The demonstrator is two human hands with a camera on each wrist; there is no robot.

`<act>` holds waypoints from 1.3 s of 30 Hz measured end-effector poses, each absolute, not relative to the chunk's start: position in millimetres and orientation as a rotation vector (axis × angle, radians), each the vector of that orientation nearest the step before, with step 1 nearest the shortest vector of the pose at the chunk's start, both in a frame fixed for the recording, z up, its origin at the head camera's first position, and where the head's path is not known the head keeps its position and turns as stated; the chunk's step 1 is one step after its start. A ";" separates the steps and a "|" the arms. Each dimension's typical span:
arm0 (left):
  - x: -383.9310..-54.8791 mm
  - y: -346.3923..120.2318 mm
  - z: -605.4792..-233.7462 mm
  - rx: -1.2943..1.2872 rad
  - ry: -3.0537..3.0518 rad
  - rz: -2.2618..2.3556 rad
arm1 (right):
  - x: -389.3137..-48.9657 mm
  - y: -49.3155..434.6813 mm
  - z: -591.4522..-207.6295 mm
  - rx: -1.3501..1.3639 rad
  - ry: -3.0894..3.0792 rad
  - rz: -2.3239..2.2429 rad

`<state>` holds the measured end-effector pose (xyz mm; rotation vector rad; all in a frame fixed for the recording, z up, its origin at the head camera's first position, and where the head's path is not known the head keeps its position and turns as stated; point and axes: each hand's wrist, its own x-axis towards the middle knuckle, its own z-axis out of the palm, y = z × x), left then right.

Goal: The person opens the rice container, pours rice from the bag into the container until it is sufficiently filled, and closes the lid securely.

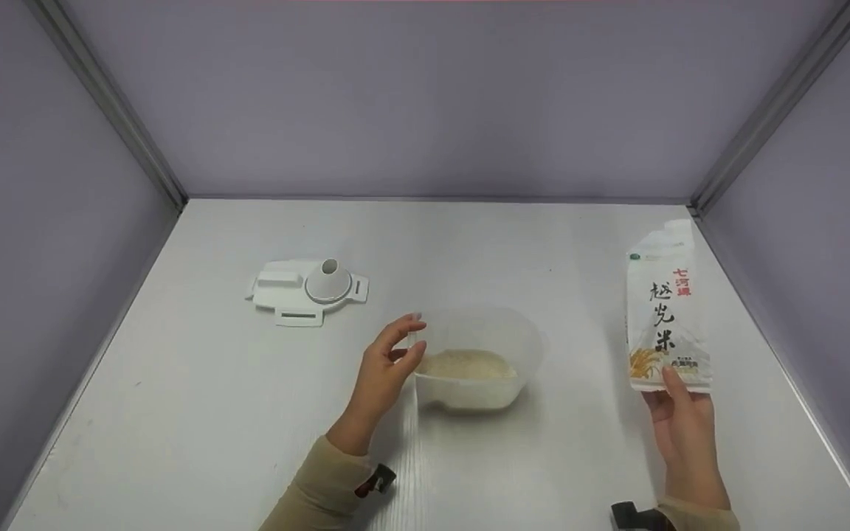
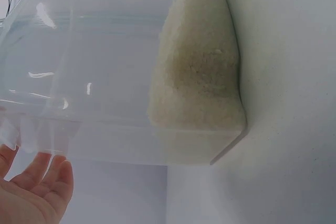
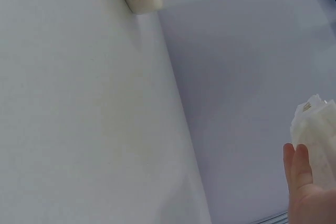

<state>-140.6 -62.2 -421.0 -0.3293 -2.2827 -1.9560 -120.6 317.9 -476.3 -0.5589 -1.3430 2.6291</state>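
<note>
Your right hand (image 1: pixel 683 431) pinches the bottom of the rice bag (image 1: pixel 662 310); your half-curled left hand (image 1: pixel 387 363) holds the rim of the container (image 1: pixel 473 395) between them. Steady it gently, so no grain (image 1: pixel 469 363) spills.

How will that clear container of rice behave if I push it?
The clear container probably slides rather than tips, since the rice sits low in it. It may feel bottom-heavy, most of its height being unfilled. Its see-through, plastic-looking walls could flex slightly.

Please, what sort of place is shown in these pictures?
Probably a small work booth: plain grey-purple panels rise behind and beside a white table, with metal-looking strips at the corners.
</note>
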 end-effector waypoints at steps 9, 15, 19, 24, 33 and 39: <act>-140.5 -62.2 -420.5 -0.320 -2.302 -1.941 | -136.6 324.8 -474.7 -0.546 -1.274 2.694; -140.5 -61.5 -421.0 -0.346 -2.283 -1.954 | -144.5 327.7 -473.8 -0.521 -1.256 2.698; -140.6 -61.3 -421.1 -0.352 -2.276 -1.952 | -151.1 330.1 -473.5 -0.471 -1.308 2.691; -140.8 -61.2 -421.5 -0.349 -2.280 -1.953 | -159.7 333.3 -472.3 -0.489 -1.277 2.740; -141.2 -60.7 -422.5 -0.338 -2.295 -1.928 | -177.6 337.6 -474.5 -0.494 -1.234 2.805; -141.4 -60.5 -424.4 -0.349 -2.285 -1.939 | -188.8 341.1 -480.4 -0.534 -1.266 2.830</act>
